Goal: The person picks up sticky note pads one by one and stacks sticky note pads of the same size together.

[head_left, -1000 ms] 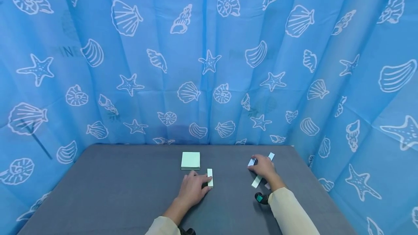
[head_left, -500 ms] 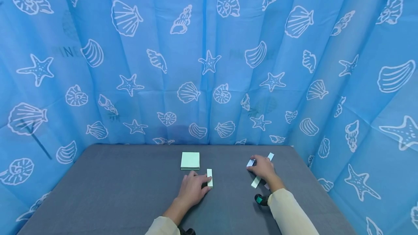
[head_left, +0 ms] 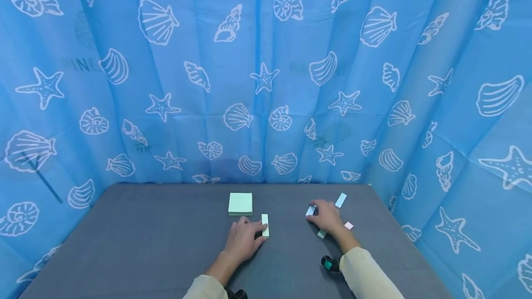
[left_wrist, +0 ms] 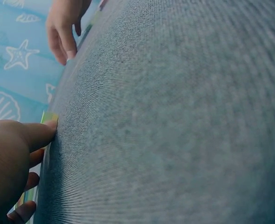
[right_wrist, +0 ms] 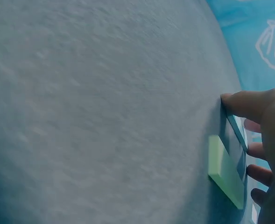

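Staged recording booth: seashell-print blue curtain (head_left: pixel 266 73) enclosing grey table (head_left: pixel 145 243).

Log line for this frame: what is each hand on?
left hand: rests on green strip | right hand: over pale strips | square pad: untouched | surface: grey table
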The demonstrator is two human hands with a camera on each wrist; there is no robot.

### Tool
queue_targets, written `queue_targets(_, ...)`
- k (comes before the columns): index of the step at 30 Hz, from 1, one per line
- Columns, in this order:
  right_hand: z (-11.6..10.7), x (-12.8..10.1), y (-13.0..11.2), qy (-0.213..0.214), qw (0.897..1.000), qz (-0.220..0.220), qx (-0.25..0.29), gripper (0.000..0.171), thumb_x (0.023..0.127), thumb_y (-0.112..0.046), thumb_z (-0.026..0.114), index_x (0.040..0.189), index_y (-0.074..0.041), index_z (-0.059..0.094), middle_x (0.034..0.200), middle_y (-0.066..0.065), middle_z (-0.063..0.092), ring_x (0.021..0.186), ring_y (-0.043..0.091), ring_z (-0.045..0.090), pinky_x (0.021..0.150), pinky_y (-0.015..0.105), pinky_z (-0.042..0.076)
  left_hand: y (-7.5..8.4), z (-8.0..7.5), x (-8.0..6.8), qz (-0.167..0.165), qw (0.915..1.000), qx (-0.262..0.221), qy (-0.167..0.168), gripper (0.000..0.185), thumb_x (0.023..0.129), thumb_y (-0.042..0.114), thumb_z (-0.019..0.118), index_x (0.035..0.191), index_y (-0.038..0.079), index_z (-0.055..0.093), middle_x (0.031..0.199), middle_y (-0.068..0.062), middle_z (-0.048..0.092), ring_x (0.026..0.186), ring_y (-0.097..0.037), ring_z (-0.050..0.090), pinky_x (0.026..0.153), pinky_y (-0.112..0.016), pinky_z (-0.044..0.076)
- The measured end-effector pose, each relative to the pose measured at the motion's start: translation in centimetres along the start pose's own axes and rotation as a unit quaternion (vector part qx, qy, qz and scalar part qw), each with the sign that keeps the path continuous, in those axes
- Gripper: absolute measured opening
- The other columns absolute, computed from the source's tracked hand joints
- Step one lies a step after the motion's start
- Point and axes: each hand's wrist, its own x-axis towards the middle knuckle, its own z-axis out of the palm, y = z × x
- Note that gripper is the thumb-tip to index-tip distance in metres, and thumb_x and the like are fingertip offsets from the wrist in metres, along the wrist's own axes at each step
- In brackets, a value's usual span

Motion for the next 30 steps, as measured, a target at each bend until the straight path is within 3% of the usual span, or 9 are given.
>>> queue_targets(8, 0.7, -0.6, -1.6, 0.006, 0.999, -0.052, 0.007, 0.045, 0.084, -0.022, 0.076, 0.123, -0.004, 0.063, 0.126, 0.018, 0.06, 0.121, 0.042, 0.049, 0.098, 0.061, 0.033, 0.1, -0.2, 0.0, -0.003, 1.0, -0.003, -0.001, 0.037, 0.086, 0.037, 0.074, 0.121, 0.028, 0.07, 0.125, 0.007, 0.065, 0.09, -0.016, 0.051, 0.07, -0.034, 0.037)
queue_targets(17, 0.6, -1.4, -3.4, -0.018, 0.999, -0.044, 0.012, 0.043, 0.083, -0.025, 0.078, 0.121, -0.008, 0.065, 0.122, 0.013, 0.063, 0.119, 0.038, 0.05, 0.095, 0.057, 0.038, 0.1, -0.1, 0.0, -0.007, 1.0, 0.0, -0.005, 0.036, 0.086, 0.037, 0.073, 0.121, 0.028, 0.07, 0.125, 0.007, 0.065, 0.089, -0.015, 0.051, 0.07, -0.034, 0.036)
queue_targets(30, 0.2, -1.8, -3.8, -0.044, 0.993, -0.09, -0.059, 0.026, 0.082, -0.03, 0.078, 0.097, -0.013, 0.067, 0.089, -0.001, 0.064, 0.088, 0.023, 0.054, 0.08, 0.047, 0.042, 0.2, 0.0, -0.1, -0.005, 1.0, 0.0, -0.004, 0.035, 0.086, 0.037, 0.073, 0.121, 0.028, 0.071, 0.125, 0.007, 0.065, 0.089, -0.015, 0.05, 0.069, -0.033, 0.035)
